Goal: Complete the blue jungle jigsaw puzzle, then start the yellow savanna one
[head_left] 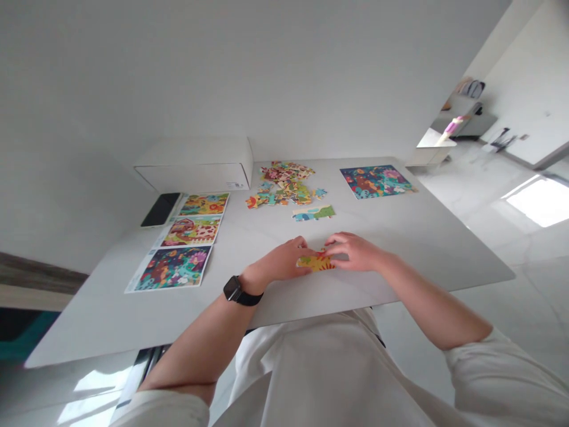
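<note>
Near the front edge of the table, a small joined section of yellow jigsaw puzzle pieces [316,263] with orange and red shapes lies between my hands. My left hand [287,259], with a black watch on the wrist, grips its left side, fingers curled over the top and thumb below. From the right, my right hand [353,251] pinches a piece at the upper right side; its fingertips partly cover it. Just beyond is a joined strip of blue and green puzzle pieces [313,213]. Farther back lies a heap of loose puzzle pieces [288,188].
A finished dark-blue puzzle [376,181] lies at the back right. On the left is a reference sheet [175,270] with three pictures, beside a black phone [160,210]. A white box [195,169] stands against the wall on the grey table [440,249].
</note>
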Motion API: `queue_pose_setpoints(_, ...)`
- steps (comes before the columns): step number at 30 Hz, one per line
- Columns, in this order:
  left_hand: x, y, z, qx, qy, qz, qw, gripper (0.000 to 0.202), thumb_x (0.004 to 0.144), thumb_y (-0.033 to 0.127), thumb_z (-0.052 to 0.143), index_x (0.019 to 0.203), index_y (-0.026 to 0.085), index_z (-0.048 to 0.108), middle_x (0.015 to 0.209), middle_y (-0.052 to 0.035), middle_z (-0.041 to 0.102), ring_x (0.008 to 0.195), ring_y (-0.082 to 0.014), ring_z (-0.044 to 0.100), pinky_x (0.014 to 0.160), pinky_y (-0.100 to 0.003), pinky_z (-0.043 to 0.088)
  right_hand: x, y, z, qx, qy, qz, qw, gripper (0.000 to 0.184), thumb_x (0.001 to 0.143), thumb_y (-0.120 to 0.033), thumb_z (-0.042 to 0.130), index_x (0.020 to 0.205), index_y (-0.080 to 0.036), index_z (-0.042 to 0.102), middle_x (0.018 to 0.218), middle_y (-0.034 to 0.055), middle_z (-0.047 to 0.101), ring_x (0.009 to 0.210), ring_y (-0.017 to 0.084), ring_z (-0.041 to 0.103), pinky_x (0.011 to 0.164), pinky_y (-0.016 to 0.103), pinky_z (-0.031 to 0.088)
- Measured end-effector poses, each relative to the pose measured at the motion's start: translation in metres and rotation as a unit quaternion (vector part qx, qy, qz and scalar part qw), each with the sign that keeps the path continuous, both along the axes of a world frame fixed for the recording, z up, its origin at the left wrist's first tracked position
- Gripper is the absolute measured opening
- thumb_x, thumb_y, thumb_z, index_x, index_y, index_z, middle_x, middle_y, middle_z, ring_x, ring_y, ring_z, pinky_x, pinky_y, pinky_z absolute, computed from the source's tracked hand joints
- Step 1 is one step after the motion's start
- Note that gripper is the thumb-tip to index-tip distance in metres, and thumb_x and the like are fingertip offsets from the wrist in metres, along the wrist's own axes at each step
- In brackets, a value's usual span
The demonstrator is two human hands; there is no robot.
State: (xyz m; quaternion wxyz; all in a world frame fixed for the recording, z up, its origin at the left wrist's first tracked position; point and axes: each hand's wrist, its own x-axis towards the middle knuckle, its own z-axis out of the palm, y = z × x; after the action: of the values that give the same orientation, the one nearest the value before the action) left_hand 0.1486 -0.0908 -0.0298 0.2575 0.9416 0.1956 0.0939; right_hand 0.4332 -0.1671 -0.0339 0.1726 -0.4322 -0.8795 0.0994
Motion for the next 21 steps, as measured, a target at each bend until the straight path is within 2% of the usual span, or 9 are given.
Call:
queue_pose_setpoints(3, 0.001, 0.003, 0.003, -0.006, -0.062, 0.041, 0.997, 0.029, 0.098, 0.034, 0.066, 0.124, 0.027, 0.075, 0.116, -0.0063, 0.065, 0.093, -0.0176, 0.066, 0.088, -0.030, 0.050, 0.003, 0.017, 0.013, 0.017, 0.018, -0.019, 1.000, 0.024, 0.096, -0.026, 0.071, 0.118, -0.028, 0.082, 0.118, 0.0096, 0.076, 0.109, 0.026, 0.072, 0.101, 0.044, 0.058)
queue_pose_setpoints(6, 0.002, 0.008, 0.006, -0.004, -0.097, 0.119, 0.988, 0.016, 0.098, 0.035, 0.065, 0.096, 0.021, 0.072, 0.092, -0.0027, 0.066, 0.075, -0.0149, 0.059, 0.074, -0.028, 0.044, 0.008, 0.041, 0.022, 0.039, 0.028, -0.045, 0.998, 0.025, 0.098, -0.026, 0.067, 0.117, -0.029, 0.082, 0.116, 0.0085, 0.078, 0.108, 0.026, 0.073, 0.101, 0.044, 0.058)
queue_pose_setpoints(9, 0.002, 0.012, 0.007, 0.004, -0.110, 0.199, 0.974, 0.023, 0.093, 0.033, 0.069, 0.077, 0.020, 0.059, 0.073, 0.0015, 0.059, 0.064, -0.0138, 0.049, 0.065, -0.028, 0.035, 0.014, 0.069, 0.025, 0.049, 0.028, -0.069, 0.996, 0.024, 0.098, -0.026, 0.065, 0.115, -0.028, 0.083, 0.117, 0.0077, 0.079, 0.110, 0.026, 0.073, 0.103, 0.043, 0.057)
queue_pose_setpoints(12, 0.003, 0.014, 0.007, 0.004, -0.111, 0.254, 0.961, 0.025, 0.088, 0.024, 0.066, 0.068, 0.020, 0.052, 0.065, 0.0036, 0.052, 0.061, -0.0129, 0.041, 0.062, -0.028, 0.029, 0.017, 0.098, 0.023, 0.037, 0.032, -0.104, 0.993, 0.023, 0.096, -0.024, 0.066, 0.111, -0.026, 0.083, 0.115, 0.0076, 0.081, 0.109, 0.025, 0.074, 0.101, 0.040, 0.058)
queue_pose_setpoints(15, 0.003, 0.015, 0.004, -0.013, -0.109, 0.274, 0.955, 0.021, 0.086, 0.019, 0.064, 0.067, 0.020, 0.054, 0.063, 0.0036, 0.053, 0.061, -0.0124, 0.042, 0.062, -0.028, 0.030, 0.017, 0.128, 0.019, 0.011, 0.015, -0.170, 0.985, 0.024, 0.093, -0.023, 0.068, 0.112, -0.026, 0.083, 0.116, 0.0072, 0.081, 0.107, 0.024, 0.076, 0.099, 0.037, 0.058)
queue_pose_setpoints(18, 0.003, 0.016, 0.000, -0.029, -0.108, 0.269, 0.957, 0.012, 0.083, 0.013, 0.062, 0.072, 0.019, 0.063, 0.068, 0.0017, 0.060, 0.064, -0.0132, 0.049, 0.064, -0.027, 0.036, 0.015, 0.157, 0.015, -0.013, -0.001, -0.227, 0.974, 0.026, 0.094, -0.024, 0.070, 0.117, -0.023, 0.082, 0.119, 0.0086, 0.081, 0.109, 0.025, 0.076, 0.101, 0.037, 0.057)
queue_pose_setpoints(19, 0.003, 0.016, -0.001, -0.033, -0.108, 0.259, 0.959, 0.012, 0.082, 0.011, 0.060, 0.078, 0.019, 0.069, 0.071, 0.0007, 0.063, 0.066, -0.0138, 0.052, 0.066, -0.027, 0.038, 0.013, 0.167, 0.013, -0.020, -0.001, -0.241, 0.970, 0.027, 0.094, -0.024, 0.070, 0.118, -0.023, 0.081, 0.120, 0.0090, 0.081, 0.110, 0.025, 0.076, 0.102, 0.036, 0.056)
queue_pose_setpoints(21, 0.003, 0.016, -0.003, -0.035, -0.107, 0.236, 0.965, 0.029, 0.083, 0.008, 0.056, 0.099, 0.020, 0.077, 0.078, -0.0006, 0.067, 0.071, -0.0148, 0.058, 0.070, -0.027, 0.042, 0.011, 0.186, 0.009, -0.031, 0.006, -0.266, 0.964, 0.029, 0.094, -0.023, 0.070, 0.122, -0.022, 0.080, 0.121, 0.0093, 0.081, 0.111, 0.024, 0.076, 0.102, 0.036, 0.056)
